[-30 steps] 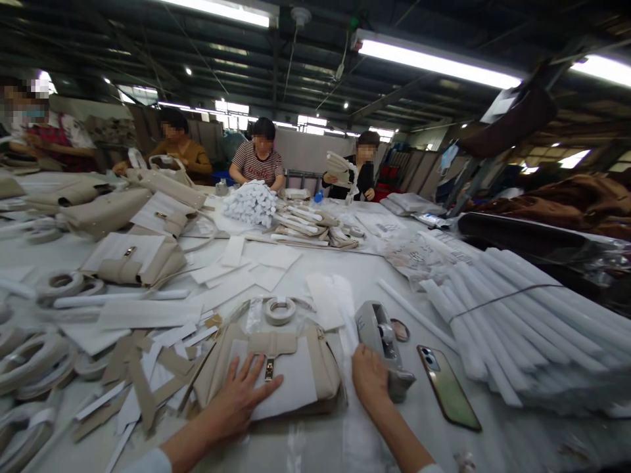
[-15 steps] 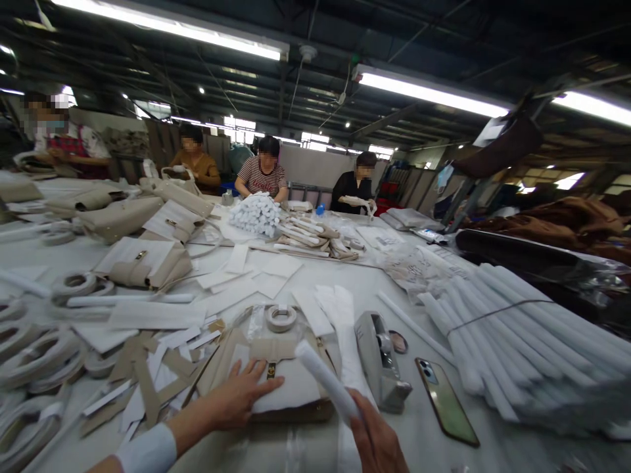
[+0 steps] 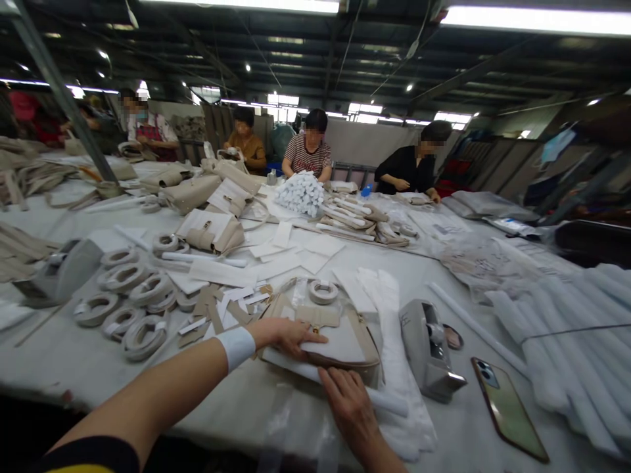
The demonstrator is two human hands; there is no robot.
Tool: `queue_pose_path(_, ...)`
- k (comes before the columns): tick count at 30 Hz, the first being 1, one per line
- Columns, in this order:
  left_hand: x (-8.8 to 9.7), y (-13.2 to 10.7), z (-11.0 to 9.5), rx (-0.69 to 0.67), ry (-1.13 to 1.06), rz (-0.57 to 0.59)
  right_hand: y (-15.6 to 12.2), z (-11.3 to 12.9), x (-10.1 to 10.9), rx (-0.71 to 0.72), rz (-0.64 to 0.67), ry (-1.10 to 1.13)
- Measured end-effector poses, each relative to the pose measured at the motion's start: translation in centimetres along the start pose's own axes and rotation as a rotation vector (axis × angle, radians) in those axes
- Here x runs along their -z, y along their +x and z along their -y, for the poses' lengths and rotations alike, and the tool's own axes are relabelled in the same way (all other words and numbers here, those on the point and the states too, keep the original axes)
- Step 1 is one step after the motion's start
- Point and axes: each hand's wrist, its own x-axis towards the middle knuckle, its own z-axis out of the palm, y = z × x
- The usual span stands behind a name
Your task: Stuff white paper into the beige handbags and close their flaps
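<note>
A beige handbag [image 3: 340, 341] with a white paper sheet over its front lies flat on the white table [image 3: 276, 420] just before me. My left hand [image 3: 288, 335] rests on the bag's left side, fingers stretched flat. My right hand [image 3: 348, 401] presses down on a white foam roll [image 3: 384, 401] lying along the bag's near edge; its fingers lie flat over the roll. A tape roll [image 3: 323, 291] sits just beyond the bag.
A grey tape dispenser [image 3: 431, 351] and a phone [image 3: 507, 407] lie to the right, with a bundle of white foam rolls [image 3: 566, 328] beyond. Several tape rolls [image 3: 133, 309] and more beige bags [image 3: 211, 230] fill the left. Several people work at the far side.
My right hand left the tape dispenser, picked up a white foam roll and laid it down along the bag's near edge. My view swung left. The left hand stayed on the bag.
</note>
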Motion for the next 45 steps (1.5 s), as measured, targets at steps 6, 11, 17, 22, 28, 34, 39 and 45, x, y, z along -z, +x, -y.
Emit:
queue_pose_path(6,0.5,-0.2,-0.1,0.03,-0.026,0.03,0.5,1.0,-2.1,0.002,-0.086,-0.037)
queue_pose_path(11,-1.2,0.2,-0.1,0.019,0.029,-0.017,1.3,1.6,-3.0,-0.048,-0.158,-0.114)
queue_pose_path(17,-5.7,1.1,0.2,0.095,0.194,-0.219,1.5,1.6,-2.8,-0.051,-0.044,-0.089)
queue_pose_path(22,-6.7,1.2,0.3,0.125,0.183,-0.219,-2.2,-0.6,-0.7,-0.171,-0.105,-0.159)
queue_pose_path(28,-6.4,0.9,0.0,0.132,0.183,-0.241,-4.1,-2.3,0.1,-0.226,-0.102,-0.198)
queue_pose_path(34,-6.8,1.3,-0.3,0.182,0.237,-0.233,-2.6,-2.3,-0.3,-0.19,-0.161,-0.14)
queue_pose_path(39,-6.9,1.4,-0.9,0.21,0.249,-0.215,-2.7,-3.0,-0.3,-0.235,-0.199,-0.111)
queue_pose_path(45,-7.4,1.7,-1.1,0.261,0.279,-0.211,-4.6,-4.1,1.6,-0.401,-0.225,-0.18)
